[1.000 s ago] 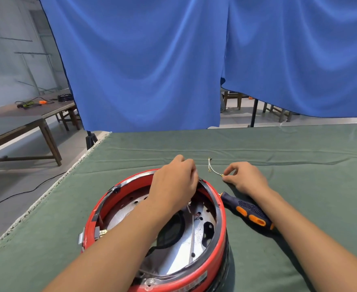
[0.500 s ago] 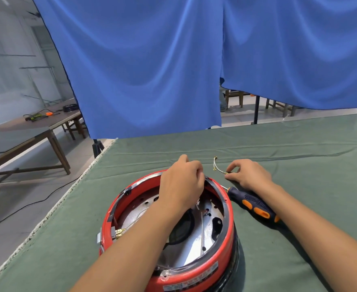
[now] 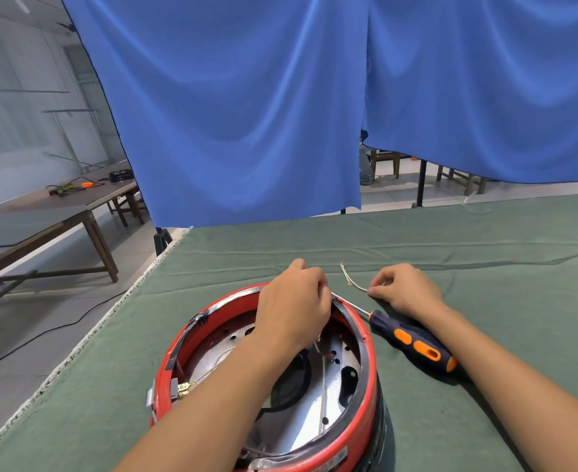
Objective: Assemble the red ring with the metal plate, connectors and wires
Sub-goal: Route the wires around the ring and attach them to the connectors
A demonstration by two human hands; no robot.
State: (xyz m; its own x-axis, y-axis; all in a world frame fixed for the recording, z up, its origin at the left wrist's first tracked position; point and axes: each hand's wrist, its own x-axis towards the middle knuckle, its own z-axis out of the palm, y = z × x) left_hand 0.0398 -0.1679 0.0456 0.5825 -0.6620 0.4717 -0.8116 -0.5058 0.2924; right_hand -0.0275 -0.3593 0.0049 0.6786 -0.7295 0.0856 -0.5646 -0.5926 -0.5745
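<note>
The red ring (image 3: 366,376) sits near on the green cloth (image 3: 485,267), metal plate (image 3: 318,400) inside. The left hand (image 3: 292,310) curls over its far rim; what it grips is hidden. The right hand (image 3: 405,289) pinches a short wire (image 3: 352,282) beside the screwdriver (image 3: 413,342).

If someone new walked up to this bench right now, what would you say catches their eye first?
The red ring near the front of the green-clothed table, with the metal plate inside it; the left hand rests on its far rim. Beside it to the right lies a blue-and-orange screwdriver, and just beyond, the right hand pinches a small wire on the cloth. A large blue curtain fills the background.
</note>
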